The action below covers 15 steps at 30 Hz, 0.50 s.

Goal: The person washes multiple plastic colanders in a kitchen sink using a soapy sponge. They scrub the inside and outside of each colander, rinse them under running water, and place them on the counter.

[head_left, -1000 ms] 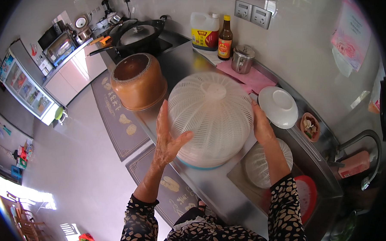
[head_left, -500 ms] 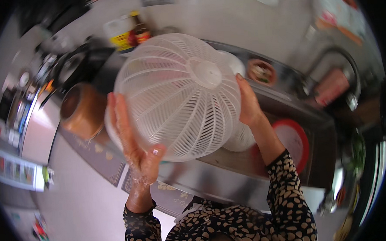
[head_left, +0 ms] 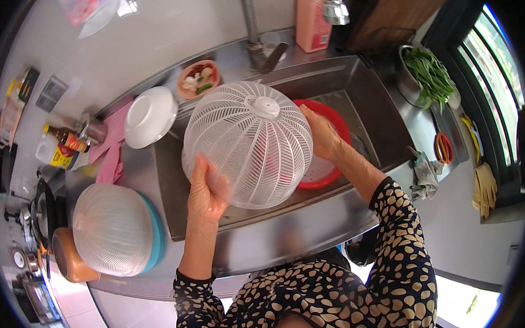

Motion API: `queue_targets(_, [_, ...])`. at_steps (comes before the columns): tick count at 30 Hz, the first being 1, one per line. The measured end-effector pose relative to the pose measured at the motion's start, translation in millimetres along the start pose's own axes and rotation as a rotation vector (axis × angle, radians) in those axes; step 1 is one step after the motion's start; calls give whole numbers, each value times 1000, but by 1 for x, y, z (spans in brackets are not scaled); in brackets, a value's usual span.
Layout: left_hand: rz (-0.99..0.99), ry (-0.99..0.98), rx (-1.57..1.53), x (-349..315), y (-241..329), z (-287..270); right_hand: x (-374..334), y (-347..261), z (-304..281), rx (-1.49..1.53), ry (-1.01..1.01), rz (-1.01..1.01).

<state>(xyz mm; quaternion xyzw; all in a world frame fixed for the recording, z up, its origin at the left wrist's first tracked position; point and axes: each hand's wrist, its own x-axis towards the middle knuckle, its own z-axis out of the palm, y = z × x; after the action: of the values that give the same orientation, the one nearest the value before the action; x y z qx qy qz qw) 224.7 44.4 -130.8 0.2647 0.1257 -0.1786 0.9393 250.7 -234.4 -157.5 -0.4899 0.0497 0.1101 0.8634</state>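
surface: a steel counter [head_left: 312, 220] ran before you, with a sink [head_left: 383, 112] set into it. a pale wall [head_left: 168, 27] rose behind; a window [head_left: 493, 72] let in light at the right. on the counter left of the sink stood a second dome cover [head_left: 110, 229], blue at its base, near a brown pot [head_left: 67, 254]. an upturned white bowl [head_left: 151, 117] sat at the sink's back left corner. to the right, a metal pot [head_left: 408, 87] held leafy greens. a red-rimmed basin [head_left: 333, 117] lay in the sink.

hands: the white slatted dome cover [head_left: 250, 147] was between your hands, over the sink, tilted. your left hand [head_left: 208, 193] gripped its lower left; your right hand [head_left: 322, 132] grasped its right side, near the basin.
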Motion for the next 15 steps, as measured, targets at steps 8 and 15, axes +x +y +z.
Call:
queue_targets(8, [-54,-6,121,60,-65,8,-20,-25,-155,-1102,164,144])
queue_targets(15, [51,121,232,79,-112,40,5,73,-286,-1812,-114,586])
